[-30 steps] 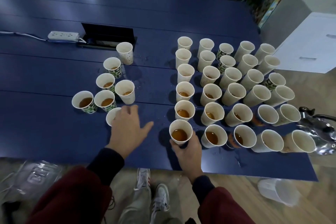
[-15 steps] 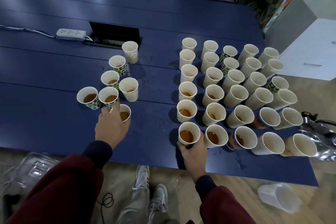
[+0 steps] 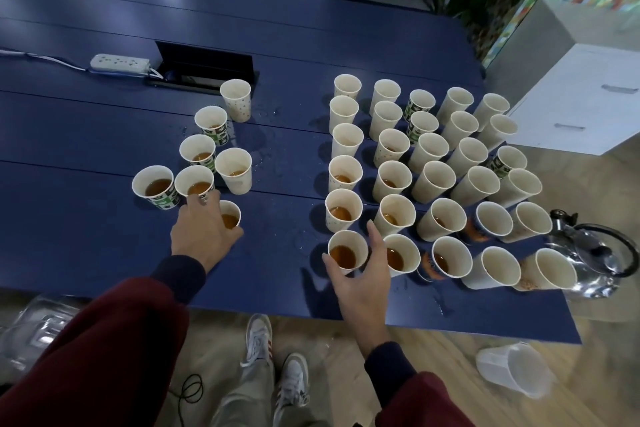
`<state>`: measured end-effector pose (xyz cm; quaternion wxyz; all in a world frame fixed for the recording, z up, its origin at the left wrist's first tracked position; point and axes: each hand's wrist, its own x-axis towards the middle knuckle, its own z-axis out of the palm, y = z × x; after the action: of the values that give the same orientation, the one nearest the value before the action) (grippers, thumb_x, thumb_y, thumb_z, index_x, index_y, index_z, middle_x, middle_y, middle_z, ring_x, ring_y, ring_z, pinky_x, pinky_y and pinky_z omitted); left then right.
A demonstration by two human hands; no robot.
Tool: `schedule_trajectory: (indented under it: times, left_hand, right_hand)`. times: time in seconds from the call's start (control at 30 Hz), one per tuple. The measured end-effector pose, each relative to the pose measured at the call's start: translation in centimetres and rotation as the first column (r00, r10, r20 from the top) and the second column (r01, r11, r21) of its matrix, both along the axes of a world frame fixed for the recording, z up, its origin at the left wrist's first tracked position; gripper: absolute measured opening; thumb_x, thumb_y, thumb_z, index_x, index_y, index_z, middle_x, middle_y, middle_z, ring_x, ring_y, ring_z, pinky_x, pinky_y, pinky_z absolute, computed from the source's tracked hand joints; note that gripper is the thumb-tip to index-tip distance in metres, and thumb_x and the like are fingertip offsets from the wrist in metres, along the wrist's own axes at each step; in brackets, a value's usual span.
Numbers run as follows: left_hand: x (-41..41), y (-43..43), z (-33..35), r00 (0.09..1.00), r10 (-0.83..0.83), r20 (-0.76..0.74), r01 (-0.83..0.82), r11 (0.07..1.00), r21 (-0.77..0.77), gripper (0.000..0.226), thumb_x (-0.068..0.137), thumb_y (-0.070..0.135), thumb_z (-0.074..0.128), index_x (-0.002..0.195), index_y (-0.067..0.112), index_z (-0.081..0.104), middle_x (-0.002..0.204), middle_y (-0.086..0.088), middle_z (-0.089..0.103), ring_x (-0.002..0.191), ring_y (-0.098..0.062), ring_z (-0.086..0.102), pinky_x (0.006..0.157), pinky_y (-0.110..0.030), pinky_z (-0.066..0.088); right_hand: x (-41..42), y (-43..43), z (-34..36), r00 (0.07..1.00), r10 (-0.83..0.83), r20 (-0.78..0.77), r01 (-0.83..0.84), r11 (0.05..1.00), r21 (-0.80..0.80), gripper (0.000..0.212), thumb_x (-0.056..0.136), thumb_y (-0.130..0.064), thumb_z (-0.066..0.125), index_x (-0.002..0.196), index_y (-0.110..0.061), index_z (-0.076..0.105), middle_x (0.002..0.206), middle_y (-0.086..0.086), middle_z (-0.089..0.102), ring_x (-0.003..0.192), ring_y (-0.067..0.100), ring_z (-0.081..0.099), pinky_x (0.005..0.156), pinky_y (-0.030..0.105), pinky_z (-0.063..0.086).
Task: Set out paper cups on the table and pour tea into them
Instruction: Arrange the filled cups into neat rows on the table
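Many paper cups stand on the blue table (image 3: 86,218). A small cluster of cups (image 3: 197,163) with tea stands on the left. My left hand (image 3: 202,230) grips the nearest cup of that cluster (image 3: 231,217), which holds tea and is partly hidden by my fingers. On the right is a large block of cups (image 3: 429,166) in rows; the near ones hold tea. My right hand (image 3: 360,274) curls around the front-left cup of that block (image 3: 346,250), thumb on its left, fingers on its right. A glass teapot (image 3: 588,260) stands at the right table edge.
A white power strip (image 3: 119,63) and an open cable hatch (image 3: 204,64) lie at the table's back left. Drops of liquid wet the table between the groups. A clear plastic jug (image 3: 512,374) lies on the floor on the right, a plastic container (image 3: 31,333) on the left. My shoes show below.
My left hand drew back from the open table and closed over the nearest left cup. My right hand stayed at the front-left cup, its fingers now spread wider around it.
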<state>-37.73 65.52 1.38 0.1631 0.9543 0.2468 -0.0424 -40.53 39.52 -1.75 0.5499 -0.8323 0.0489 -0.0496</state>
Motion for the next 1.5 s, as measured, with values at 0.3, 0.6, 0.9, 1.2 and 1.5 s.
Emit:
schedule_trajectory:
  times: [0.3,0.6,0.9,1.2,1.5]
  left_hand:
    - [1.2,-1.3,6.3,0.981,-0.107,0.161,0.126,0.986,-0.110,0.060,0.064,0.043,0.082,0.110,0.013,0.059,0.109,-0.007,0.048,0.095,-0.029,0.054,0.077,-0.039,0.047]
    - [5.6,0.5,13.1,0.939,-0.297,0.174,0.323,0.934,-0.151,0.054,0.060,0.038,0.082,0.107,0.026,0.059,0.102,0.007,0.049,0.084,-0.011,0.052,0.058,-0.018,0.032]
    - [15.3,6.2,13.7,0.883,-0.394,0.256,0.462,0.826,-0.322,0.068,0.066,0.030,0.080,0.127,0.027,0.049,0.110,0.011,0.058,0.101,-0.010,0.057,0.079,-0.023,0.046]
    - [26.3,12.2,9.1,0.929,-0.169,0.329,0.323,0.806,-0.496,0.067,0.080,0.053,0.075,0.134,0.021,0.049,0.119,0.001,0.059,0.106,-0.016,0.059,0.091,-0.037,0.051]
    - [33.7,16.0,3.0,0.904,-0.411,-0.120,0.394,0.908,-0.142,0.095,0.073,0.056,0.077,0.151,0.028,0.029,0.134,-0.013,0.042,0.124,-0.032,0.043,0.097,-0.046,0.047]
  right_hand:
    - [2.2,4.3,7.4,0.940,0.314,0.136,-0.288,0.940,-0.182,0.064,0.083,-0.037,0.082,0.137,-0.021,0.052,0.131,-0.016,0.059,0.123,-0.007,0.052,0.099,0.011,0.043]
    - [8.8,11.7,11.1,0.845,0.527,0.089,-0.476,0.819,-0.321,0.090,0.078,-0.045,0.082,0.151,-0.022,0.035,0.145,-0.006,0.049,0.127,0.007,0.050,0.099,0.016,0.039]
    - [19.1,17.0,13.2,0.838,0.545,-0.034,-0.474,0.695,-0.541,0.085,0.076,-0.044,0.080,0.146,-0.017,0.041,0.126,0.003,0.051,0.110,0.025,0.058,0.085,0.031,0.045]
    - [30.7,18.4,11.0,0.913,0.404,-0.055,-0.344,0.691,-0.636,0.057,0.076,-0.058,0.068,0.116,-0.019,0.058,0.110,0.001,0.057,0.095,0.024,0.058,0.083,0.042,0.050]
    - [40.8,17.9,5.2,0.930,0.284,-0.234,-0.363,0.609,-0.705,0.061,0.078,-0.048,0.075,0.121,-0.011,0.054,0.120,0.008,0.058,0.109,0.027,0.056,0.093,0.038,0.045]
